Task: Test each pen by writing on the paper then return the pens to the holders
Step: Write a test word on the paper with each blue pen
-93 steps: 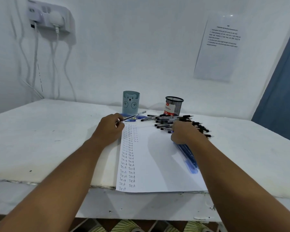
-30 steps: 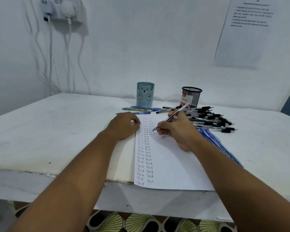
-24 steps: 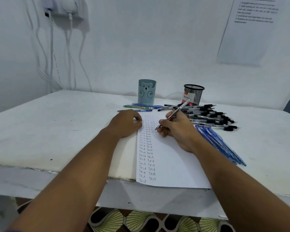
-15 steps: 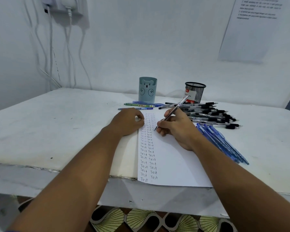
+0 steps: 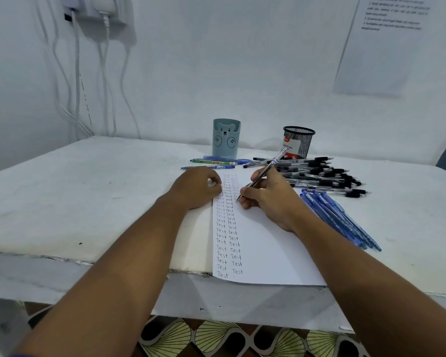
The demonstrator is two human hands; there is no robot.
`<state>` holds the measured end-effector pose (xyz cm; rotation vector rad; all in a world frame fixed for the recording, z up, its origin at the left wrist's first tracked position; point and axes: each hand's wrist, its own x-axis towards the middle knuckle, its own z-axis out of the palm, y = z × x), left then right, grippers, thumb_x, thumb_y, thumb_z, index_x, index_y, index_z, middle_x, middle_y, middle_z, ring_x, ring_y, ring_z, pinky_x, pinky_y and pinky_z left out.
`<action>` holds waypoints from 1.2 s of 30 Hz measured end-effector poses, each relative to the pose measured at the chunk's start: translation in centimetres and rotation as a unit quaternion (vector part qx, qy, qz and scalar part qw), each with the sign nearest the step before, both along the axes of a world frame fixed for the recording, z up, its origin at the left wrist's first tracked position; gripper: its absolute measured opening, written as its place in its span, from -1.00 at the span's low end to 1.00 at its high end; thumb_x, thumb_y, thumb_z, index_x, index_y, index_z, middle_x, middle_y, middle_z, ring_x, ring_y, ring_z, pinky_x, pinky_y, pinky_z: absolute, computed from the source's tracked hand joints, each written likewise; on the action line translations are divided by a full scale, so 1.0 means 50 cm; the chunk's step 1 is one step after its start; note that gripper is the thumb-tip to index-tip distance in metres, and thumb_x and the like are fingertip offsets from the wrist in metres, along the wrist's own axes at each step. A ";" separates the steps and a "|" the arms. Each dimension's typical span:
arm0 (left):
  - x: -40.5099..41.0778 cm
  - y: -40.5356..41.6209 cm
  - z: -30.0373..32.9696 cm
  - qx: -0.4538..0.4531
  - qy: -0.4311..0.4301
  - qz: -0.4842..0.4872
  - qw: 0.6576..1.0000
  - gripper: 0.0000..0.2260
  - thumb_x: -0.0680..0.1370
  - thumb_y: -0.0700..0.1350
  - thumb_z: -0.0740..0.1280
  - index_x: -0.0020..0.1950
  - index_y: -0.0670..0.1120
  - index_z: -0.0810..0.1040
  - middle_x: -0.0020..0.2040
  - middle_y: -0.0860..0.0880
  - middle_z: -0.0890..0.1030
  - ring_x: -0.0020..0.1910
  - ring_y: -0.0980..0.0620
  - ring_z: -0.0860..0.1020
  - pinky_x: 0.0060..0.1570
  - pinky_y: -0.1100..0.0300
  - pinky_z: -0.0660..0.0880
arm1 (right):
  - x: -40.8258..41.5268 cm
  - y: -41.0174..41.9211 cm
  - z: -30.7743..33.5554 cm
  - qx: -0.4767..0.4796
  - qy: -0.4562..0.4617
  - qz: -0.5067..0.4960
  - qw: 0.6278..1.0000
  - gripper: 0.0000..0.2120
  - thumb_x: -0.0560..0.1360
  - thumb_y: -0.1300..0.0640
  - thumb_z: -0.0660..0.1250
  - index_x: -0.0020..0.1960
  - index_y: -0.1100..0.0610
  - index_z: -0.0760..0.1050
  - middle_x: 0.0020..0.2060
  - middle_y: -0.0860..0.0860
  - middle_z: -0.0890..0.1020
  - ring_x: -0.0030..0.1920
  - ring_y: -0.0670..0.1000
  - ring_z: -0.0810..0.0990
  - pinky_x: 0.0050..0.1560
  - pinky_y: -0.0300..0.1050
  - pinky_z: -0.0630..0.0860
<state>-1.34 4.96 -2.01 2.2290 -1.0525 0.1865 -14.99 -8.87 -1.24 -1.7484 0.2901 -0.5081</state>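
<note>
While the right hand [image 5: 271, 194] pinches a pen [image 5: 264, 172] between thumb and curled fingers, the pen's tip touches the paper [image 5: 263, 243] just right of the second column of "Test" words, and its barrel slants up and away toward the mesh holder [image 5: 298, 145]. The left hand [image 5: 196, 188] rests on the paper's left edge with its fingers curled loosely under, gripping nothing that shows. Two columns of "Test" run down the paper's left side, and the sheet's near edge hangs a little over the front of the table [image 5: 88, 191]. Right of the paper lies a pile of black pens [image 5: 325, 176], and nearer, a bundle of blue pens [image 5: 340, 220] lying side by side. Beyond the left hand a few loose pens [image 5: 216, 162] lie in front of the bear holder [image 5: 225, 139], which stands upright, well left of the mesh holder. On the wall behind, cables [image 5: 77, 73] hang from a socket at upper left, and a printed sheet [image 5: 381, 42] is stuck at upper right.
</note>
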 end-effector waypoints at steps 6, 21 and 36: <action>-0.003 0.001 0.000 -0.007 0.006 0.001 1.000 -0.89 0.50 -0.09 0.38 -0.01 -0.03 0.65 0.05 0.03 0.64 0.07 0.05 0.55 0.17 0.06 0.47 | -0.001 0.002 0.004 -0.020 0.013 -0.003 1.000 -0.72 0.49 0.41 0.37 -0.05 0.15 0.31 -0.39 0.12 0.65 -0.28 0.20 0.61 -0.04 0.16 0.57; -0.005 0.000 0.001 -0.011 0.006 0.005 1.000 -0.89 0.50 -0.09 0.38 -0.01 -0.02 0.65 0.06 0.03 0.64 0.08 0.05 0.55 0.17 0.06 0.47 | -0.002 0.006 0.002 -0.050 0.006 -0.023 0.998 -0.75 0.51 0.37 0.35 -0.05 0.12 0.31 -0.43 0.05 0.65 -0.32 0.13 0.62 -0.03 0.15 0.60; -0.005 0.001 0.002 -0.014 0.008 0.002 1.000 -0.90 0.49 -0.09 0.39 -0.02 -0.02 0.65 0.05 0.04 0.64 0.08 0.06 0.55 0.17 0.07 0.47 | -0.003 0.003 0.007 0.004 0.009 -0.010 1.000 -0.73 0.50 0.43 0.34 -0.05 0.16 0.30 -0.37 0.19 0.62 -0.35 0.17 0.58 -0.19 0.01 0.55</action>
